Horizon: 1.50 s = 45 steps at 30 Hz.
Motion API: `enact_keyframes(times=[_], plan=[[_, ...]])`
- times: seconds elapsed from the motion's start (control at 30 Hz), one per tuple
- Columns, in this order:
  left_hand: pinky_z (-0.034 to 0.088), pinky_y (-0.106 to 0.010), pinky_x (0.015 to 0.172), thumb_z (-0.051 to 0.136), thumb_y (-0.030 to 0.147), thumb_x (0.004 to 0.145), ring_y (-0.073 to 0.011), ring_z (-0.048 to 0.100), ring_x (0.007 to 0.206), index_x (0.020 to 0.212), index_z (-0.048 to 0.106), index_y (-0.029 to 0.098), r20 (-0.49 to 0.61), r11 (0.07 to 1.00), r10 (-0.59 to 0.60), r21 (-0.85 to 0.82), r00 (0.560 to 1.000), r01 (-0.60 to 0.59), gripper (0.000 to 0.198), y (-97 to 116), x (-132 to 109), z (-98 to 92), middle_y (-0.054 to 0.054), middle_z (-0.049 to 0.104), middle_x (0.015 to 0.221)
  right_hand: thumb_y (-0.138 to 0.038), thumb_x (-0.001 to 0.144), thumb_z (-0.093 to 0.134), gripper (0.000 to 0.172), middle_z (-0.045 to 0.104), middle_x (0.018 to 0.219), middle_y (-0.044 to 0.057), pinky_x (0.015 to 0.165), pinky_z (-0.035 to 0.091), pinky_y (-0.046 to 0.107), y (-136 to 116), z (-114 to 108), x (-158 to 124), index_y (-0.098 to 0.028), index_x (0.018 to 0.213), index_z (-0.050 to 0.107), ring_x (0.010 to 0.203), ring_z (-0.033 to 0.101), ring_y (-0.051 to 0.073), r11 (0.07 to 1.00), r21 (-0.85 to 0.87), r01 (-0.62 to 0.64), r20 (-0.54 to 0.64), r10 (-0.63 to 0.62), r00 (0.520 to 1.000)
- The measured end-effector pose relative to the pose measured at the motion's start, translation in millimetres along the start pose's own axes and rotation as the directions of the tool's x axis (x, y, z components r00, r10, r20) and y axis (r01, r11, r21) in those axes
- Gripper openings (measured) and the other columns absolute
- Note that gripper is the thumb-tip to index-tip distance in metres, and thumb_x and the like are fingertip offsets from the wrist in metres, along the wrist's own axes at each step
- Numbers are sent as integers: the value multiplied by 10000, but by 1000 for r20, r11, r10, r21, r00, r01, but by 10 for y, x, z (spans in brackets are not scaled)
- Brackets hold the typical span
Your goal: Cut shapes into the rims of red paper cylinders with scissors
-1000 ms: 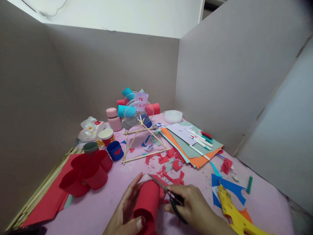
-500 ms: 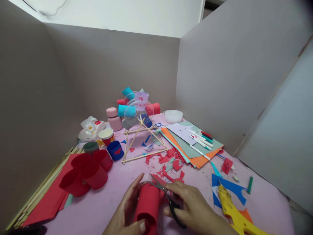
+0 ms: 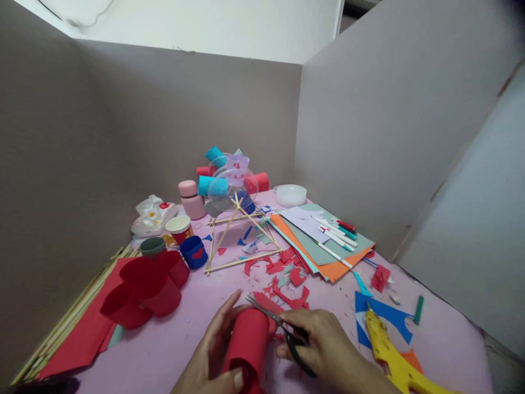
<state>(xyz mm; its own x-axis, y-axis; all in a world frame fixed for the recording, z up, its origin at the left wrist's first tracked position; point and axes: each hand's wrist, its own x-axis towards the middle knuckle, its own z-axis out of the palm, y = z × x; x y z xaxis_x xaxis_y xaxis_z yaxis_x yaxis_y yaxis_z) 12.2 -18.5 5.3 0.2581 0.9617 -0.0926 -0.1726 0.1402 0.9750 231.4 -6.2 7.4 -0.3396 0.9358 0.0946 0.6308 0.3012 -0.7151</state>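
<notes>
A red paper-wrapped cylinder [image 3: 248, 342] is held by my left hand [image 3: 215, 345], its fingers along the left side and the thumb over the near end. My right hand [image 3: 320, 336] grips black-handled scissors [image 3: 293, 339], whose blades lie at the cylinder's far rim and look nearly closed. Red and grey paper scraps [image 3: 287, 279] are scattered just beyond both hands.
Red cups [image 3: 159, 293] and a blue cup [image 3: 194, 252] stand left. A stick frame [image 3: 244, 262] with a plastic wheel of coloured cups is behind. Right are coloured sheets [image 3: 324, 251], markers [image 3: 338, 232] and a yellow glue gun [image 3: 383, 345].
The scissor blades have come closer together and their tips have shifted slightly left and up. The red cylinder has tilted or turned slightly in my left hand.
</notes>
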Motion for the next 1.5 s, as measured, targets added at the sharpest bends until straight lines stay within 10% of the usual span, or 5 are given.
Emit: enact_keyframes(times=[0.53,0.77,1.1,1.5], plan=[[370,-401,1001,772,538,564,-340,468,1254,1366,360,302,10,999,12,52,1000,-13,932,-29,18,-29,-105,517,1368,-250,709,720,305,698,846,-20,645,375,207,3,27,-20,-284,1010,681,729,595,169,997,75,5,6,-6,1000],[350,-439,1008,762,551,571,-353,483,1232,1377,337,287,26,997,26,78,999,-28,949,-31,35,-40,-126,528,1347,-295,716,719,114,388,548,-77,499,255,202,33,26,15,-189,739,683,530,335,100,971,239,-29,48,18,999],[266,-474,1059,747,587,567,-366,414,1278,1383,324,303,29,995,5,103,1000,-8,963,-81,2,23,-115,423,1427,-201,438,862,861,580,1070,34,659,464,257,-120,130,-11,-253,1215,496,815,568,191,570,813,-121,88,86,992],[400,-402,1004,801,589,486,-349,409,1302,1409,197,295,-20,999,47,-22,999,-47,1141,-154,16,179,-148,398,1441,-504,493,865,776,565,926,19,577,432,229,-90,289,-15,-244,1099,456,705,555,150,453,892,-12,-3,33,999]])
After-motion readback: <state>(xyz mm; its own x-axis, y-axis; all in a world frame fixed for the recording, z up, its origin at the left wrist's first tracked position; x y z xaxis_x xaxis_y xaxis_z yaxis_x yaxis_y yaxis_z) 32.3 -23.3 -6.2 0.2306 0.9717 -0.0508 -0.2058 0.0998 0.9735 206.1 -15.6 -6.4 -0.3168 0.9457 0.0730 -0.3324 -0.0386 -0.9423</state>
